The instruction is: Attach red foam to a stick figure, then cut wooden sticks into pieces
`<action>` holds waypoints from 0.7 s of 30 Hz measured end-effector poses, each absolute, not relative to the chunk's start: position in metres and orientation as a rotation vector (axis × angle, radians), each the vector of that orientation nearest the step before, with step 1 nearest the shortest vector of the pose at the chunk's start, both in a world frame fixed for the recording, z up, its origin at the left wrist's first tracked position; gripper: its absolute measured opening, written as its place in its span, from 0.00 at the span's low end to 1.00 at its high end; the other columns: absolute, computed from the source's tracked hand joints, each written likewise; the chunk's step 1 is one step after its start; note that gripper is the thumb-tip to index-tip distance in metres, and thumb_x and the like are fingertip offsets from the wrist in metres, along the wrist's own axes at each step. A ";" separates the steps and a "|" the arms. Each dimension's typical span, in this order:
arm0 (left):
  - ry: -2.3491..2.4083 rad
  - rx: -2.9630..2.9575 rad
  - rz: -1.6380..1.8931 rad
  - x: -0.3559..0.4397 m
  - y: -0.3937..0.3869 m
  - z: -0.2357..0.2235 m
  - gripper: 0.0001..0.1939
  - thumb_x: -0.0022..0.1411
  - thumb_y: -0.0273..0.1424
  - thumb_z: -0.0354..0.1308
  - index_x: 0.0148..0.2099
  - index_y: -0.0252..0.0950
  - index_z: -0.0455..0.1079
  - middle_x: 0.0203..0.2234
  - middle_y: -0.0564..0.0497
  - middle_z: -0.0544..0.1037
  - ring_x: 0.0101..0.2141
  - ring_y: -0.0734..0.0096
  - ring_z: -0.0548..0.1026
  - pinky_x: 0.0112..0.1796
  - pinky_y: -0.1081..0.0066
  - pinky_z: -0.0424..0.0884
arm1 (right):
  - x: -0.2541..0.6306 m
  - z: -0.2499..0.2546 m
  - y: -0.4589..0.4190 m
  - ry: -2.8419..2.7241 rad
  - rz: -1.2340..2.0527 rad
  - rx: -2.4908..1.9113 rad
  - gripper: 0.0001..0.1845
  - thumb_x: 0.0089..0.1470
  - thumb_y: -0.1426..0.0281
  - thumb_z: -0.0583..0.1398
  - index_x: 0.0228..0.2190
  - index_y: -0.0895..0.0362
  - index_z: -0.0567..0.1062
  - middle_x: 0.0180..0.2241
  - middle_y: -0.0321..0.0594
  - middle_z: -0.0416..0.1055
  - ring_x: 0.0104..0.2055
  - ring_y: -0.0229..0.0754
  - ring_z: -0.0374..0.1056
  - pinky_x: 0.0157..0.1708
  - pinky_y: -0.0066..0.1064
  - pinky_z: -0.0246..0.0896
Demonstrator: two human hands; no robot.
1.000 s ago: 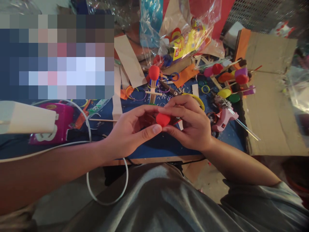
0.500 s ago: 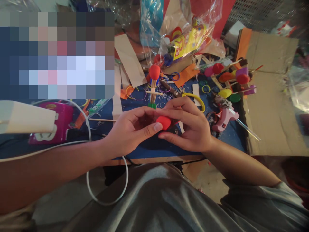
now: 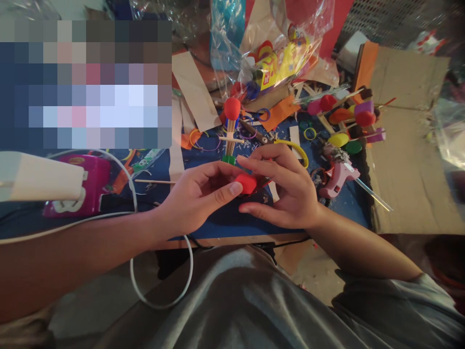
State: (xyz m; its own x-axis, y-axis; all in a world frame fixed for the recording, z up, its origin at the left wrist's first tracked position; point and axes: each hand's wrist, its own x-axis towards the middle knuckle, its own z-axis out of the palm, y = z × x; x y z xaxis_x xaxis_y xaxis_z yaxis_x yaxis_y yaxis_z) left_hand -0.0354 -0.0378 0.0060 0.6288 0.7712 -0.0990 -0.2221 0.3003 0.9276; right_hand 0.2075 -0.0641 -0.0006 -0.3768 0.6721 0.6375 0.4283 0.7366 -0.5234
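Observation:
A rounded lump of red modelling clay [image 3: 247, 184] is pinched between the thumb and fingers of my left hand [image 3: 196, 194], above the front of the blue table. Just to its right is my right hand [image 3: 292, 191], thumb and fingers apart, with a small gap to the clay. Behind my hands stands a bundle of wooden sticks [image 3: 230, 145] with a crosswise stick, a red ball [image 3: 231, 108] on top and a green block [image 3: 228, 159] at its foot.
Yellow-handled scissors [image 3: 300, 151] lie behind my right hand. Further right are a pink glue gun [image 3: 339, 179], a stick frame with coloured clay lumps [image 3: 338, 140] and cardboard [image 3: 407, 169]. A magenta power strip [image 3: 98, 179] with a white cable [image 3: 132, 182] is at left.
My right hand's fingers have spread and come away from the red clay. The left hand keeps its pinch on the lump, nearly in the same place.

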 end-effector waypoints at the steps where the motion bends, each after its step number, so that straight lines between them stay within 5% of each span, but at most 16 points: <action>1: 0.606 1.068 0.713 -0.035 -0.038 0.006 0.17 0.63 0.39 0.84 0.49 0.38 0.87 0.46 0.47 0.91 0.46 0.64 0.87 0.49 0.70 0.85 | 0.207 0.000 -0.064 -2.028 0.335 -0.825 0.38 0.66 0.48 0.75 0.70 0.51 0.79 0.55 0.48 0.78 0.55 0.52 0.80 0.53 0.47 0.85; 10: 0.591 1.026 0.743 -0.033 -0.037 0.008 0.17 0.60 0.36 0.86 0.47 0.39 0.86 0.41 0.53 0.89 0.41 0.74 0.84 0.46 0.77 0.82 | 0.208 0.000 -0.064 -2.019 0.322 -0.849 0.22 0.70 0.57 0.74 0.60 0.52 0.85 0.51 0.45 0.81 0.48 0.45 0.81 0.48 0.41 0.84; 18: 0.638 1.079 0.751 -0.035 -0.037 0.008 0.18 0.62 0.41 0.85 0.47 0.38 0.86 0.41 0.49 0.89 0.42 0.68 0.85 0.47 0.71 0.84 | 0.208 0.002 -0.064 -2.012 0.378 -0.822 0.31 0.69 0.54 0.72 0.67 0.51 0.81 0.54 0.47 0.79 0.52 0.50 0.80 0.50 0.46 0.86; 21: 0.640 1.086 0.776 -0.035 -0.037 0.008 0.19 0.62 0.43 0.85 0.46 0.39 0.85 0.42 0.49 0.89 0.41 0.66 0.85 0.46 0.68 0.84 | 0.207 0.002 -0.066 -2.003 0.404 -0.838 0.31 0.69 0.56 0.71 0.68 0.51 0.80 0.54 0.47 0.79 0.51 0.50 0.79 0.41 0.40 0.85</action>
State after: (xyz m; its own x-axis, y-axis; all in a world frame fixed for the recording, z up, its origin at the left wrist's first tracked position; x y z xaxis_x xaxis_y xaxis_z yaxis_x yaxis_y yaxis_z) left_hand -0.0347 -0.0366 0.0079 0.5799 0.8107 -0.0808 -0.2333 0.2602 0.9370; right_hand 0.2073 -0.0655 0.0023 -0.3654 0.6960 0.6181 0.4017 0.7169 -0.5698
